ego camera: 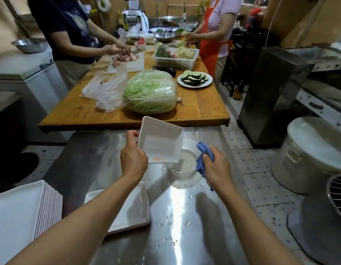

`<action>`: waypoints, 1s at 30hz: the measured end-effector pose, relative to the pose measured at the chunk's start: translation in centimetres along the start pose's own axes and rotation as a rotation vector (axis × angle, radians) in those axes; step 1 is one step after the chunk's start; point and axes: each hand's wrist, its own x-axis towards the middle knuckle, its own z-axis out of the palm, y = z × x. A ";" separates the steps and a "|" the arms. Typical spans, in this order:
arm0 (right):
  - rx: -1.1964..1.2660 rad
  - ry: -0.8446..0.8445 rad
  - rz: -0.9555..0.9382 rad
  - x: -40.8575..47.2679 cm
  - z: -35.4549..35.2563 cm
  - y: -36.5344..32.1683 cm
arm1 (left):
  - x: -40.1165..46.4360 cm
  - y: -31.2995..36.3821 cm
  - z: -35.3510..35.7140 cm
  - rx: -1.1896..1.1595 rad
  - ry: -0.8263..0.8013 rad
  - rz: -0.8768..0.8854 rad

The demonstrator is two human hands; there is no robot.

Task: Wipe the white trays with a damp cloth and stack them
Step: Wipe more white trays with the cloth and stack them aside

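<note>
Stacked white trays (16,213) sit at our far left on the steel tabletop (185,217), with one flat tray (131,211) beside them. Our left hand (133,159) grips a smooth, square-cornered tray (160,142) by its left edge, tilted up, its hollow facing us. Just right of it, our right hand (215,167) clenches the soft blue cloth (202,157) above a clear bowl (185,165); we judge the cloth must travel left across the tray.

Orange print on held tray (159,159) too blurry, prob. unreadable.
</note>
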 end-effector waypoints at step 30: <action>-0.534 -0.251 -0.494 -4.8 6.6 -5.9 | -5.2 -1.3 -7.4 -0.606 -0.227 -0.429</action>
